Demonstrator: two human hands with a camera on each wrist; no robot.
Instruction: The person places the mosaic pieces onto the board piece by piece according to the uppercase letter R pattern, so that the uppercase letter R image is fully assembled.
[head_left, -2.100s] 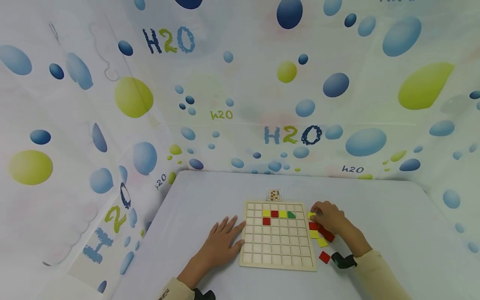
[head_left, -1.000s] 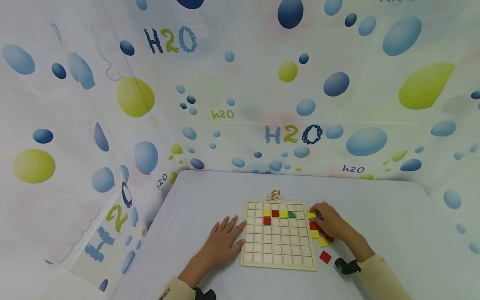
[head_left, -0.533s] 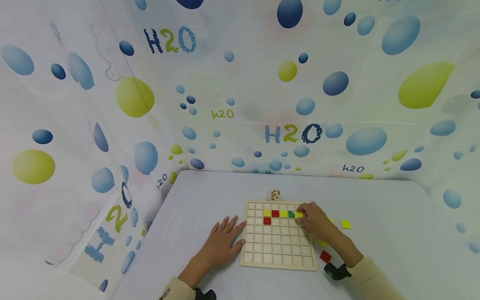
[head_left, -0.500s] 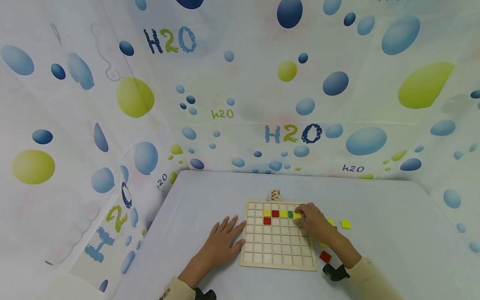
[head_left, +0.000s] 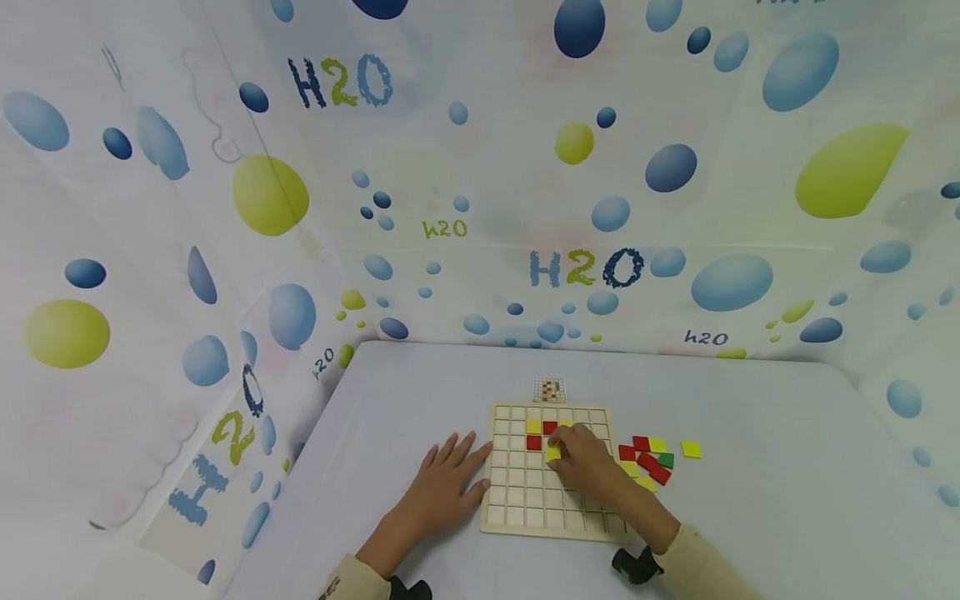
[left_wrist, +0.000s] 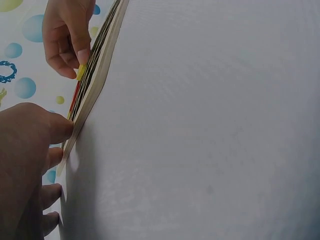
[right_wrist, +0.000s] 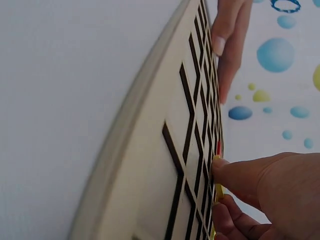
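Gridded board point(head_left: 525, 504) is lying on the table point(head_left: 405, 400), the left hand point(head_left: 441, 492) touching its left edge with spread fingers. Over the board's middle, the right hand point(head_left: 587, 463) is pinching a yellow tile point(head_left: 552, 454), while loose tiles point(head_left: 647, 461) are lying past the right edge, red tiles point(head_left: 534, 442) are sitting in the grid nearer the far edge, and a small card point(head_left: 550, 390) is lying just beyond that edge.
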